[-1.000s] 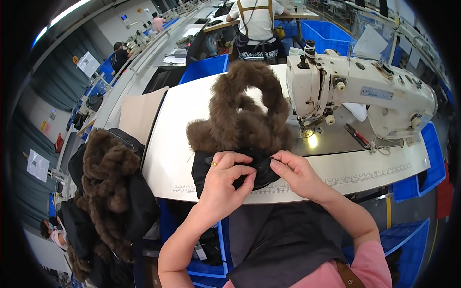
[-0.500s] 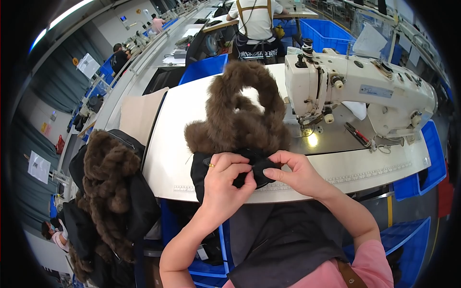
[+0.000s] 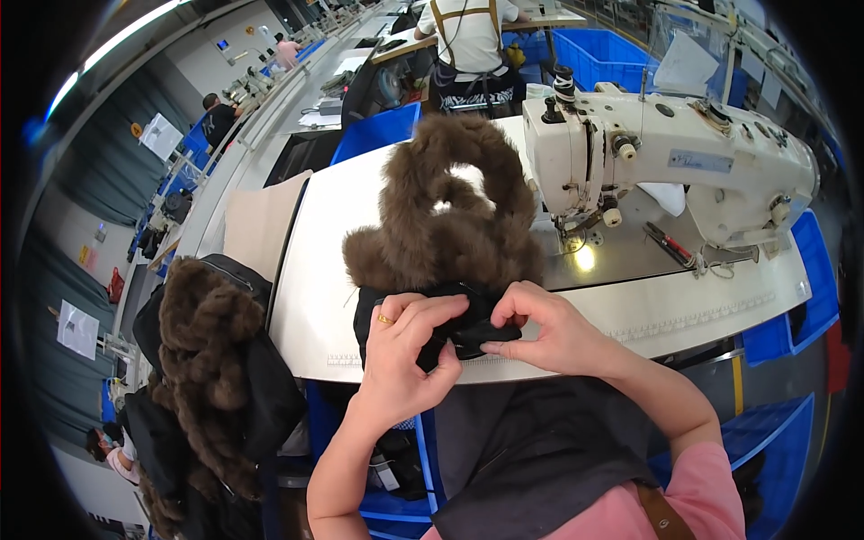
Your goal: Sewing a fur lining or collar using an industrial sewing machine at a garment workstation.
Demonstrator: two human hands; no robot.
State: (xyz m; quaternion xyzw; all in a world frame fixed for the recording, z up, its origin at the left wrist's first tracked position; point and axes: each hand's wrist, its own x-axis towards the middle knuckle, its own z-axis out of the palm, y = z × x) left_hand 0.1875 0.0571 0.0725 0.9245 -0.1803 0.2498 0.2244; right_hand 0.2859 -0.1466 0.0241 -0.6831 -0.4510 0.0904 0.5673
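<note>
A black garment piece (image 3: 378,306) with brown fur trim (image 3: 423,252) lies on the white sewing table (image 3: 315,234) near its front edge. My left hand (image 3: 405,351) grips the black cloth from the left, fingers curled over it, a gold ring on one finger. My right hand (image 3: 540,328) pinches the black cloth from the right, its thumb low near the table's edge. The white sewing machine (image 3: 657,153) stands just beyond at the right, with red-handled cutters (image 3: 668,247) on its metal plate.
A pile of black garments with brown fur (image 3: 207,351) lies at my left beside a beige board (image 3: 261,216). Blue bins (image 3: 774,432) stand right and below, another (image 3: 594,63) behind. A co-worker in white (image 3: 459,40) works ahead; others are farther left.
My right thumb has moved down and left along the black cloth, its index finger curling more. My left thumb has drawn lower. The view has shifted slightly.
</note>
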